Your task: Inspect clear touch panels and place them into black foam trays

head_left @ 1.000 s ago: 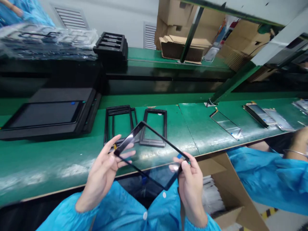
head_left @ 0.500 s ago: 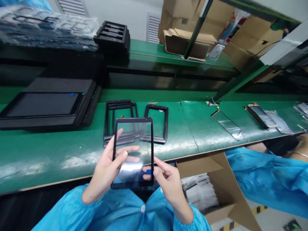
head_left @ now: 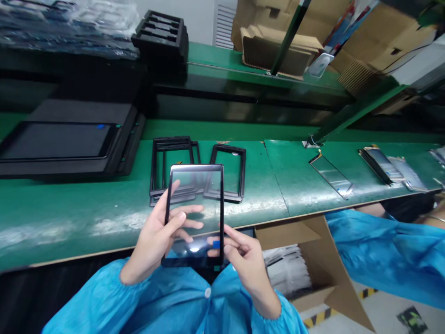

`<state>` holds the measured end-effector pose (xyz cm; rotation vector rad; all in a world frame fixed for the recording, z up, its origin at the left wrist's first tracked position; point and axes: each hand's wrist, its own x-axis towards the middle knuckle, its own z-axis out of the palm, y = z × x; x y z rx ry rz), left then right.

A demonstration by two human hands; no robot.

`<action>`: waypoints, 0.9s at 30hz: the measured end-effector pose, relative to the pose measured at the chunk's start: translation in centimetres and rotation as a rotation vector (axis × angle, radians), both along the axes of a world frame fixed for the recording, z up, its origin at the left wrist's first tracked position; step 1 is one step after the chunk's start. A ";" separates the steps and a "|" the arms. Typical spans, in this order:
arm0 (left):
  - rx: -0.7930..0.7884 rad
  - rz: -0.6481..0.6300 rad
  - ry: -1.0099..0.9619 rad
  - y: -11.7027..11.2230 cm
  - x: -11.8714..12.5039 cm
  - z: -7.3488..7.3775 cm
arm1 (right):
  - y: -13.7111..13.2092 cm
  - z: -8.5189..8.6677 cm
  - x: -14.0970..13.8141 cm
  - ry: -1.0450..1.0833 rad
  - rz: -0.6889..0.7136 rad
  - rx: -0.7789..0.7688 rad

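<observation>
A clear glass panel with a black border (head_left: 194, 185) stands upright in front of me, over the near edge of the green bench (head_left: 86, 222). My left hand (head_left: 158, 239) grips its left edge, thumb on the front and fingers behind the glass. My right hand (head_left: 243, 255) is pinched at the panel's lower right corner, beside a small blue tab (head_left: 216, 244). Beyond the panel lie a stack of black frames (head_left: 170, 169) and a single black frame (head_left: 227, 174), flat on the bench.
A black tray holding a dark screen (head_left: 59, 146) is at the left. More glass panels (head_left: 332, 176) and parts (head_left: 380, 164) lie to the right. A neighbour's blue sleeve (head_left: 385, 250) reaches in at right. An open cardboard box (head_left: 313, 273) sits below the bench edge.
The panel was tilted diagonally between both hands a second ago; it has been turned upright, and my right hand has shifted to the lower right corner by the blue tab.
</observation>
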<state>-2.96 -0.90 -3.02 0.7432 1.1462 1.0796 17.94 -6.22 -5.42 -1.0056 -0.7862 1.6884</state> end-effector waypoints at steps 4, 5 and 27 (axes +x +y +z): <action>0.000 0.007 0.015 -0.1 -0.1 -0.2 | 0.1 -0.2 -0.1 -0.058 0.011 -0.021; -0.002 0.006 0.018 -0.1 -0.1 -0.2 | 0.1 -0.2 -0.1 -0.067 0.017 -0.023; 0.002 -0.003 0.050 0.1 -0.3 -0.2 | 0.1 0.1 -0.5 -0.144 0.048 -0.009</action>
